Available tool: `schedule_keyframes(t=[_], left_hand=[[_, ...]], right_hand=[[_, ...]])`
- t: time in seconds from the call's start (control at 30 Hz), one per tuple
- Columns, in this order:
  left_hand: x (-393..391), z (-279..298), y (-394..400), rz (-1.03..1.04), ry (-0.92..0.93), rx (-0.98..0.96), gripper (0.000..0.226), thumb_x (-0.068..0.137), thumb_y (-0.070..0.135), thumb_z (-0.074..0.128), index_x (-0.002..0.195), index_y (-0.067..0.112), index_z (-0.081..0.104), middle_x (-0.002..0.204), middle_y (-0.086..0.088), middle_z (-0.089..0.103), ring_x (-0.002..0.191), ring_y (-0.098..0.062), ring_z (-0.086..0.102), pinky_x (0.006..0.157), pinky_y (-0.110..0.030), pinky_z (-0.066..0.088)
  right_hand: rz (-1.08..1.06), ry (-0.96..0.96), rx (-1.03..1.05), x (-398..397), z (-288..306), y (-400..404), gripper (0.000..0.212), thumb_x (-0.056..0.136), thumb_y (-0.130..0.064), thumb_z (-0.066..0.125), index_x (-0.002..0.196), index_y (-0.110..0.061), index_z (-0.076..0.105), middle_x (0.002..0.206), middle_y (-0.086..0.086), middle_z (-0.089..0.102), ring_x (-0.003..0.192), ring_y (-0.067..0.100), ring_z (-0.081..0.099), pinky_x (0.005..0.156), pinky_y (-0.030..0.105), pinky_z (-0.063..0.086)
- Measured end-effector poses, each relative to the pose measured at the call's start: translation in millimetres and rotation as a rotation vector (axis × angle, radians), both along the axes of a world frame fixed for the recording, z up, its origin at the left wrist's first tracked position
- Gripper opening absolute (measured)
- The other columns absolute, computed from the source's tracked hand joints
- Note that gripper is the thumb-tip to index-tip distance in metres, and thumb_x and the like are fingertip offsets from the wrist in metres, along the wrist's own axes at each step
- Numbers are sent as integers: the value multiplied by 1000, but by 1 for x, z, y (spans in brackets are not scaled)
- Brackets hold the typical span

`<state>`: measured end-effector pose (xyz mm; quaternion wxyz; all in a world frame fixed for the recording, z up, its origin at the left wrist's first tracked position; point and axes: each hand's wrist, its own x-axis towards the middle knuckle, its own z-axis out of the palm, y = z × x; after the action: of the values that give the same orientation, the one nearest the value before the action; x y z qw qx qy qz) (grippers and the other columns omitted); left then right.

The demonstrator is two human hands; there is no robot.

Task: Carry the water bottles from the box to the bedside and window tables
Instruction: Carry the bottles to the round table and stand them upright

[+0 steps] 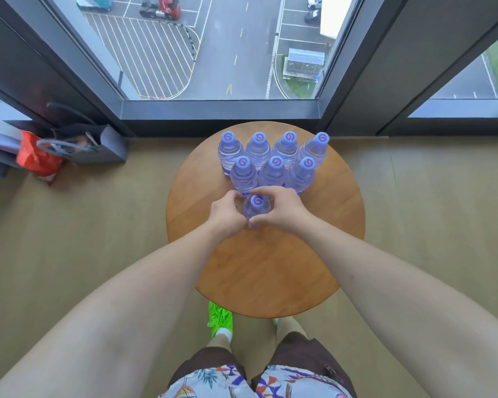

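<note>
Both my hands are on one water bottle (257, 209) at centre frame. My left hand (227, 214) curls around its left side, my right hand (282, 211) around its right side, fingers wrapped on the body just below the purple cap (257, 201). The bottle stands upright on the round wooden table (270, 268), on the half nearer the window.

Seven more bottles stand upright just above it in the frame, packed tight. The back row of four (273, 147) runs left to right near the table's upper edge. The row of three (273, 172) sits right in front of it, staggered into the gaps. The bottle I'm holding sits just below the row of three, close to the middle one; I can't tell if they touch, since my fingers cover that spot. All have purple caps and clear bodies.

The window (213, 47) fills the top of the frame, with a road and parking lot far below. A dark bag (98, 145) with handles stands on the floor at mid left, against the window frame, with an orange-red packet (38, 159) just to its left. My green shoe (219, 318) shows below the table's lower edge, with my shorts and patterned shirt at the bottom centre.
</note>
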<state>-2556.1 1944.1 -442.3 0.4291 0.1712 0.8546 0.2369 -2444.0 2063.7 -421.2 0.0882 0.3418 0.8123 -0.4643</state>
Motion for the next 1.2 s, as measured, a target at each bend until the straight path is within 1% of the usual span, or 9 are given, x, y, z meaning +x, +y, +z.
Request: schedule_keyframes(t=[0.13, 0.3, 0.4, 0.57, 0.67, 0.87, 0.97, 1.13, 1.2], left_hand=[[-9, -2, -20, 31, 31, -69, 69, 79, 9, 82, 140, 24, 53, 109, -1, 57, 94, -20, 56, 81, -28, 48], [-19, -3, -43, 95, 39, -74, 63, 82, 15, 79, 139, 22, 54, 111, -1, 56, 97, -20, 56, 80, -27, 45], [-22, -2, -51, 104, 41, -78, 61, 82, 16, 78, 138, 23, 54, 119, -3, 59, 100, -21, 58, 82, -28, 47], [-22, 1, -58, 101, 42, -95, 61, 82, 16, 77, 138, 22, 54, 131, -6, 59, 112, -26, 62, 97, -39, 53], [-17, 2, -53, 70, 47, -97, 62, 83, 15, 78, 139, 22, 54, 132, -7, 60, 117, -25, 60, 99, -38, 52], [-8, 14, -32, 2, 72, -94, 63, 84, 17, 77, 141, 22, 52, 136, -7, 59, 121, -26, 59, 102, -40, 51], [-7, 29, -15, -6, 112, -63, 62, 84, 18, 77, 141, 20, 52, 136, -9, 59, 121, -28, 59, 100, -41, 51], [2, 52, 13, 16, 193, 25, 57, 86, 15, 71, 139, 18, 54, 133, -9, 59, 118, -28, 58, 88, -32, 47], [10, 62, 18, 32, 221, 38, 57, 86, 17, 69, 141, 18, 53, 135, -9, 57, 119, -30, 58, 94, -35, 50]], right_hand=[[-112, -40, 148, -7, -7, -8, 40, 78, -19, 82, 117, -21, 72, 110, 5, 73, 106, 23, 63, 91, 31, 48], [-270, -39, 200, -17, -8, -10, 32, 77, -26, 83, 106, -17, 72, 104, 6, 73, 99, 23, 65, 80, 28, 45], [-302, -49, 218, -24, -10, -13, 32, 79, -27, 83, 107, -17, 71, 107, 6, 71, 102, 24, 64, 82, 28, 45], [-300, -41, 216, -30, -10, -18, 37, 81, -24, 82, 115, -16, 71, 113, 7, 71, 110, 27, 62, 91, 32, 46], [-342, -37, 201, -29, -10, -21, 38, 80, -24, 83, 117, -18, 71, 113, 5, 72, 111, 25, 62, 89, 28, 43], [-274, -88, 148, -19, 6, -17, 65, 74, -15, 80, 135, -23, 59, 126, 7, 67, 120, 26, 60, 99, 37, 49], [-324, -19, 204, -6, 24, 4, 56, 78, -18, 74, 133, -20, 62, 127, 4, 68, 120, 24, 61, 102, 36, 47], [-343, 13, 296, 10, 60, 54, 42, 83, -23, 67, 125, -25, 67, 119, 4, 71, 115, 27, 61, 91, 27, 41], [-290, 19, 319, 8, 71, 63, 42, 84, -22, 67, 126, -28, 67, 122, 2, 70, 116, 24, 61, 87, 24, 39]])
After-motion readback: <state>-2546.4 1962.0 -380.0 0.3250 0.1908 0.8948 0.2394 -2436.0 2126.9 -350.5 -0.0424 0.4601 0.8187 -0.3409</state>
